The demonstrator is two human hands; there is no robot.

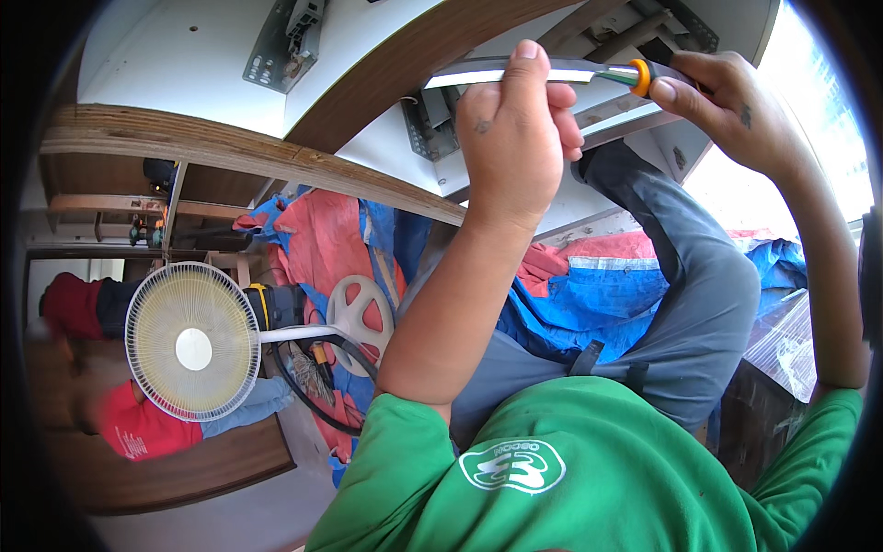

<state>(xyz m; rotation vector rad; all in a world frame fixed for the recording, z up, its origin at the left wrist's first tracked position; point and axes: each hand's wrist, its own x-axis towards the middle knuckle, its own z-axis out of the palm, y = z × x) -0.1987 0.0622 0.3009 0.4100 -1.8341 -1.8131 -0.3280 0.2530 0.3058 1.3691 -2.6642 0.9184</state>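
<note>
My left hand (pixel 515 138) is raised at top centre, thumb up and fingers curled, closed around a narrow strip (pixel 570 70) with a dark upper edge and a bright white face. The strip's exact kind is unclear. At the upper right, my right hand (pixel 736 106) grips a screwdriver (pixel 641 78) by its black and yellow handle. The screwdriver points left, its front end meeting the strip's right end. Both hands are up against a white cabinet carcass (pixel 212 69) with brown wooden edges.
A metal drawer slide (pixel 283 46) is fixed inside the cabinet. Below the wooden rail (pixel 248 156) stands a white fan (pixel 193 345). Red and blue tarpaulin (pixel 589 308) lies around my bent leg (pixel 690 276). A person in a red shirt (pixel 152 423) and another in dark red (pixel 74 304) are at left.
</note>
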